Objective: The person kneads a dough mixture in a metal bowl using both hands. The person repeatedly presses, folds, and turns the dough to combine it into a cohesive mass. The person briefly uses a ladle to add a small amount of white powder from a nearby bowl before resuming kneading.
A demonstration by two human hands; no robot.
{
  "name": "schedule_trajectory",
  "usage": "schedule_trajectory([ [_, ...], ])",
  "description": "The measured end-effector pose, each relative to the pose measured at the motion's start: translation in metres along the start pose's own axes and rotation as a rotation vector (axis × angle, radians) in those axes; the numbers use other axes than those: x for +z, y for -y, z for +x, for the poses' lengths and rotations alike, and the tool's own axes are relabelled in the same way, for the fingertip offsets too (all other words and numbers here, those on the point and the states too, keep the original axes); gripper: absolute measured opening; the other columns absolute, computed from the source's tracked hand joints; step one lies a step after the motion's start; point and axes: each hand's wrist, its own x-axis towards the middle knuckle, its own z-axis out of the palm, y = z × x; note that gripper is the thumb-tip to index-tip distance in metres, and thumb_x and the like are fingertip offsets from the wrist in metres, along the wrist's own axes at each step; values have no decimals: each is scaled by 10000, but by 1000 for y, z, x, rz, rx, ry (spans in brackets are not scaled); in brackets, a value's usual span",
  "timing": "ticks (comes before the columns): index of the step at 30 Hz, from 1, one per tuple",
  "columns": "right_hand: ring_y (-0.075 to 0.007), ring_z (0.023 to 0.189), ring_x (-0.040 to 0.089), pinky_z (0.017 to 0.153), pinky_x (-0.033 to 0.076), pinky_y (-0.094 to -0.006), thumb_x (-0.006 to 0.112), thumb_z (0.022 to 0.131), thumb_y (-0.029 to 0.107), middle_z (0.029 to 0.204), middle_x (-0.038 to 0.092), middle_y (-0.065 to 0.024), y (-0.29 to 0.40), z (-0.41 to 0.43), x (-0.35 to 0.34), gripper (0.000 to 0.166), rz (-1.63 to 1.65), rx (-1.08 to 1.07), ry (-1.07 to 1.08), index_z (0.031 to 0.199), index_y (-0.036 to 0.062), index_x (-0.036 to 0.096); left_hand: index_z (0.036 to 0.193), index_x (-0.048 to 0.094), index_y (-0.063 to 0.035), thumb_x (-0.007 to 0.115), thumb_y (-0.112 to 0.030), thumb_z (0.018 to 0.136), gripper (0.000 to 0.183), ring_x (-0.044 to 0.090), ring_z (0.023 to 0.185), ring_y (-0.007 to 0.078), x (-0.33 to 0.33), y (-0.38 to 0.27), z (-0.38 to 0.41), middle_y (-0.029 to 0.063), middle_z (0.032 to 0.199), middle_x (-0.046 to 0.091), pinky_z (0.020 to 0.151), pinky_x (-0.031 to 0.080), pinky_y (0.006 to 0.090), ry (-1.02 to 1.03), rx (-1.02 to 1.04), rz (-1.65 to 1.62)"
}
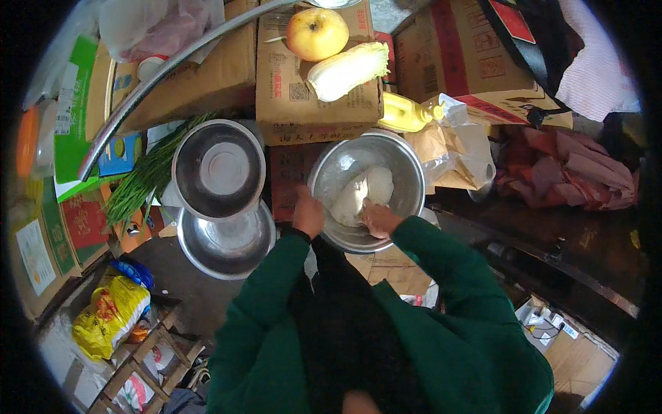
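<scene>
A lump of pale dough [344,204] lies in a metal bowl [418,171] straight before me. My right hand [380,220] reaches over the bowl's near right side and presses its fingers into the dough's near edge. My left hand [309,212] is at the bowl's left rim, its fingers on the rim and blurred; whether it grips the rim is hard to tell. To the left, one empty metal bowl [220,168] partly covers a second metal bowl [227,253] nearer to me.
Green leafy stalks [150,173] lie left of the bowls. Beyond them, a cardboard box [279,114] bears a yellow round fruit [317,34] and a pale cut vegetable [349,72]. A yellow plastic bottle [403,111] lies behind the dough bowl. A curved metal bar [170,64] crosses the upper left.
</scene>
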Motion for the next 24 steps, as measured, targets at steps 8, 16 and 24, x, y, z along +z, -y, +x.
schedule_trajectory([
  [8,-355,932,553,776,457,-435,595,647,74,963,553,-210,82,47,-42,345,-657,-50,93,989,108,620,1075,332,46,491,-104,819,337,515,859,495,-10,7,10,343,901,533,731,405,523,-37,102,9],
  [16,-376,1040,510,894,410,-419,604,753,190,1174,498,-235,62,5,-111,463,-302,13,-189,1197,99,512,1074,337,48,492,-79,808,334,516,850,495,-10,9,9,342,893,527,727,409,515,-50,100,75],
  [24,-369,1084,467,861,436,-444,632,720,281,1178,466,-209,87,11,-64,489,-273,-63,-404,1165,118,515,1085,336,63,503,-78,815,347,500,921,477,-14,2,6,335,965,512,777,397,494,-15,15,15],
])
